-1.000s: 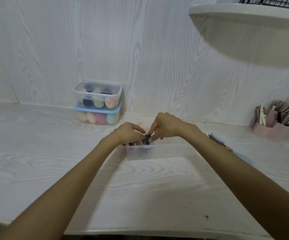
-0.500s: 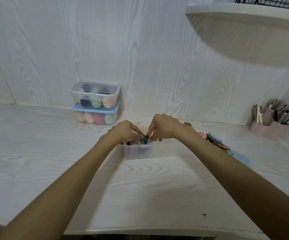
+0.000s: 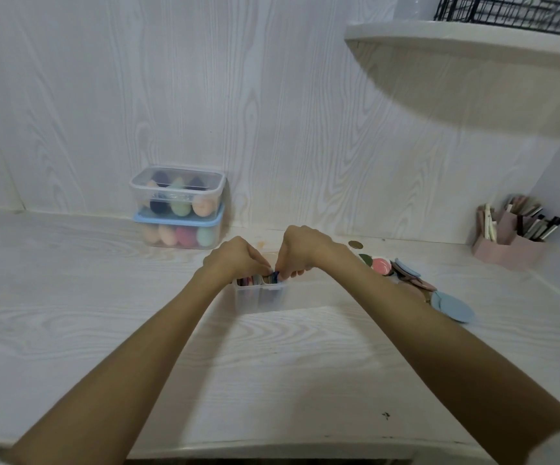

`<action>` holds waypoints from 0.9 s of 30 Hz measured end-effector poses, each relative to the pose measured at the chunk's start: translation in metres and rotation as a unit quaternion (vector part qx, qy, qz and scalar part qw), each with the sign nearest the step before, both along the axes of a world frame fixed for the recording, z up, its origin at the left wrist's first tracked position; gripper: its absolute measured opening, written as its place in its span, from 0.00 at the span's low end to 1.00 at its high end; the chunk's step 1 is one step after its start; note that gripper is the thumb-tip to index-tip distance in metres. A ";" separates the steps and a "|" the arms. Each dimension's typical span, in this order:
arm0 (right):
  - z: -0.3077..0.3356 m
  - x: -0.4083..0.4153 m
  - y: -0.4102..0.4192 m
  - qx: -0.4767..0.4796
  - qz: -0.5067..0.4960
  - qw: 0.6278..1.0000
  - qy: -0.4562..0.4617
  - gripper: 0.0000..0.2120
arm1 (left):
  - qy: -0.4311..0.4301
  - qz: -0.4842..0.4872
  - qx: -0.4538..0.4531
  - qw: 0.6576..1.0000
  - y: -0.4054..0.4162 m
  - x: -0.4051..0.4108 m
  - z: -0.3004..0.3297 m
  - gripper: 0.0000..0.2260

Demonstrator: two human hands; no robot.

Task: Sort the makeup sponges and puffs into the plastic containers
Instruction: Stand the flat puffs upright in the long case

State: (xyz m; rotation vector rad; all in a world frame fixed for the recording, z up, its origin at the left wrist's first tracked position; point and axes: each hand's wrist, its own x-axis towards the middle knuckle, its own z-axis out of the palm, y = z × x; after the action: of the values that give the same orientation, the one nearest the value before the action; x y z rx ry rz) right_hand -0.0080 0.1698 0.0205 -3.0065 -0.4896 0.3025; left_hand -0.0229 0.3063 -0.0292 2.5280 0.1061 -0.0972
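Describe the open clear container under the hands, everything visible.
The open clear container is a small, lidless box of translucent plastic, upright on the white desk, in front of two stacked lidded boxes. Flat puffs stand on edge inside, packed in a row, pink and other colours. The left hand and right hand meet over its rim; the right pinches a dark blue puff at the row's end. Its far side is hidden.

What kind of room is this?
Probably a dressing or makeup corner at home. Clear boxes of egg-shaped sponges stand stacked by the wall, flat round puffs lie on the white counter, and a pink holder keeps brushes.
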 end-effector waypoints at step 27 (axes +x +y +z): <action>-0.003 -0.022 -0.218 0.141 -0.179 0.974 -0.014 0.12 | -0.108 -0.241 -0.030 0.964 -0.160 -0.029 0.026 0.14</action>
State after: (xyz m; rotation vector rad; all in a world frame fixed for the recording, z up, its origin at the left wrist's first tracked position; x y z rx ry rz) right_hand -0.0296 -0.0479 0.0179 -2.7500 0.0163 0.1468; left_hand -0.0521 0.1460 -0.0031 2.4335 -0.5922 -0.0161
